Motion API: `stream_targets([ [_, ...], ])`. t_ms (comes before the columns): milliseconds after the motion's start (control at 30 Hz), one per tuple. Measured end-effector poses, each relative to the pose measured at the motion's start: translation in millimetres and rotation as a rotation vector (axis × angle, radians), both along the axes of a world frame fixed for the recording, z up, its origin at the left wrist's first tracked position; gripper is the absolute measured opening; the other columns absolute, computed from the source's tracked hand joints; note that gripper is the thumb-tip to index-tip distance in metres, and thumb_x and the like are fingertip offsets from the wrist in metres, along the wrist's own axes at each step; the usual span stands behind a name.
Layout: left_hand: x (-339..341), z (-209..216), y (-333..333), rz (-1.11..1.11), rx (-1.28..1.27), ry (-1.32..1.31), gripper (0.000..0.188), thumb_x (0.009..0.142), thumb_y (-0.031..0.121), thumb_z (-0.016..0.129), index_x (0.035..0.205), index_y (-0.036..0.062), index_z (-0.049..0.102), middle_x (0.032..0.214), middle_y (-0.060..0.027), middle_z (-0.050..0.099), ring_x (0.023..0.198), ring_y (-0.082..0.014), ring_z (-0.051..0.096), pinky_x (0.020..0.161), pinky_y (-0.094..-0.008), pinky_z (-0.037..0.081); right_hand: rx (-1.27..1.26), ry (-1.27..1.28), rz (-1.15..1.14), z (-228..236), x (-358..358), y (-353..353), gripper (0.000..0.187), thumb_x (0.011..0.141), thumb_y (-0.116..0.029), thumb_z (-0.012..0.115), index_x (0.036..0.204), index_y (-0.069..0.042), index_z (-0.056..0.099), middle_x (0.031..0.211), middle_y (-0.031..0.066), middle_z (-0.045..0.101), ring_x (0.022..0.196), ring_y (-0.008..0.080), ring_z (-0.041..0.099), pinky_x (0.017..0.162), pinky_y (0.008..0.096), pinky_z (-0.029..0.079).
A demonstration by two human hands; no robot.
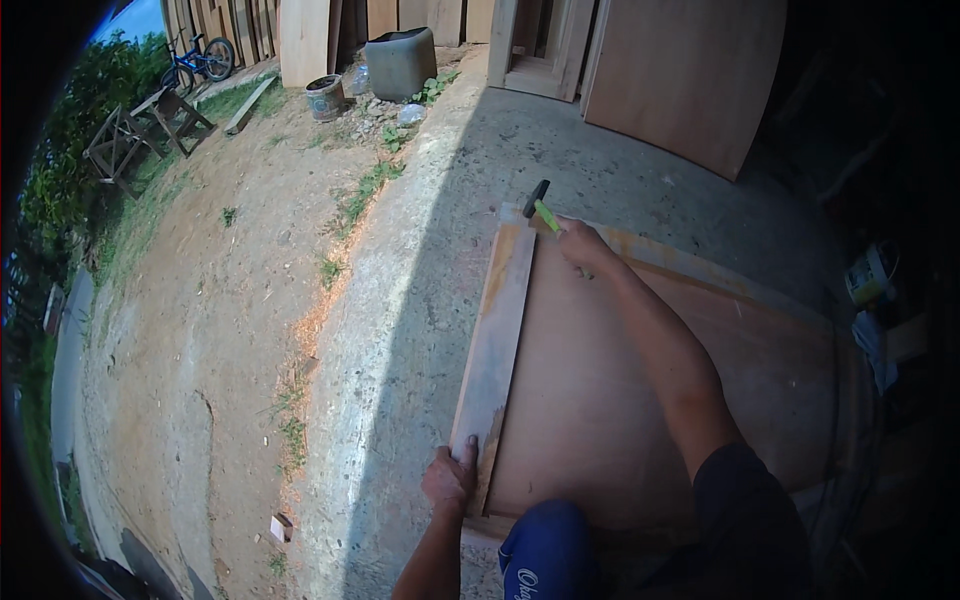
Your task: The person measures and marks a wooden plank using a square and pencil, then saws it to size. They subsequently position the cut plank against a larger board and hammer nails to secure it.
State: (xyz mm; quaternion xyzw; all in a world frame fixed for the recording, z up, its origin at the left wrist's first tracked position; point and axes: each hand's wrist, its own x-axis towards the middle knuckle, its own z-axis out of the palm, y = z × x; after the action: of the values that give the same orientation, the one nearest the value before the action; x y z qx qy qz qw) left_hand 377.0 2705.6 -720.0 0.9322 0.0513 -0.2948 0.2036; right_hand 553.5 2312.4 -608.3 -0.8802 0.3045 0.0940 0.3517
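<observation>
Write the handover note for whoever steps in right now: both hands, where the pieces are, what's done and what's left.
Left hand: pressing down on the near end of the wooden strip.
Right hand: gripping a hammer with a green handle, head raised over the strip's far end.
Pieces: the strip lies along the left edge of the plywood panel, which lies flat on the concrete floor.
Done: strip lined up on the panel edge.
Left: no nails can be made out, so fastening cannot be judged; check the strip end to end.
</observation>
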Motion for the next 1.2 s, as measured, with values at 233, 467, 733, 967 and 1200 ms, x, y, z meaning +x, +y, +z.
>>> stream_targets([
  [233,-6.6,-4.6,-5.6,-0.046,0.026,-0.024,0.074,0.093,0.074,0.043,0.107,0.0056,0.067,0.097,-0.0240,0.073,0.095,-0.0426,0.071,0.085,-0.0524,0.053,-0.410,-0.433,0.051,-55.2,-7.1,-26.2,0.060,0.097,-0.010,0.042,0.156,-0.022,0.040,0.089,0.0240,0.069,0.060,0.0317,0.068,0.059,0.0446,0.058],
  [467,-2.5,-2.2,3.9,-0.002,0.042,-0.027,0.075,0.093,0.075,0.043,0.105,0.0050,0.067,0.098,-0.0231,0.073,0.096,-0.0422,0.071,0.086,-0.0525,0.053,-0.100,-0.244,-0.064,24.7,22.9,1.3,0.055,0.101,-0.017,0.043,0.155,-0.027,0.043,0.082,0.0218,0.068,0.061,0.0299,0.067,0.059,0.0440,0.057],
  [733,-2.8,-4.5,0.5,-0.005,0.049,-0.011,0.074,0.093,0.074,0.043,0.109,0.0061,0.067,0.101,-0.0233,0.073,0.097,-0.0423,0.070,0.087,-0.0526,0.053,-0.076,0.123,0.212,-23.8,11.4,-32.5,0.064,0.097,-0.011,0.041,0.158,-0.027,0.035,0.079,0.0212,0.069,0.056,0.0296,0.067,0.050,0.0432,0.055],
  [967,0.3,-4.8,2.0,-0.006,0.051,-0.009,0.075,0.093,0.074,0.043,0.107,0.0049,0.067,0.100,-0.0241,0.073,0.098,-0.0427,0.070,0.087,-0.0521,0.053,-0.114,-0.363,-0.157,-3.1,6.9,-7.1,0.061,0.099,-0.015,0.039,0.159,-0.026,0.033,0.097,0.0244,0.070,0.067,0.0332,0.071,0.055,0.0438,0.058],
  [1200,-2.5,-2.2,-0.9,-0.001,0.048,0.007,0.075,0.093,0.074,0.042,0.108,0.0043,0.067,0.099,-0.0252,0.073,0.098,-0.0426,0.070,0.086,-0.0521,0.053,-0.198,-0.136,0.103,-32.0,-11.7,-10.0,0.059,0.098,-0.014,0.044,0.156,-0.020,0.037,0.108,0.0285,0.070,0.091,0.0433,0.071,0.073,0.0519,0.058],
])
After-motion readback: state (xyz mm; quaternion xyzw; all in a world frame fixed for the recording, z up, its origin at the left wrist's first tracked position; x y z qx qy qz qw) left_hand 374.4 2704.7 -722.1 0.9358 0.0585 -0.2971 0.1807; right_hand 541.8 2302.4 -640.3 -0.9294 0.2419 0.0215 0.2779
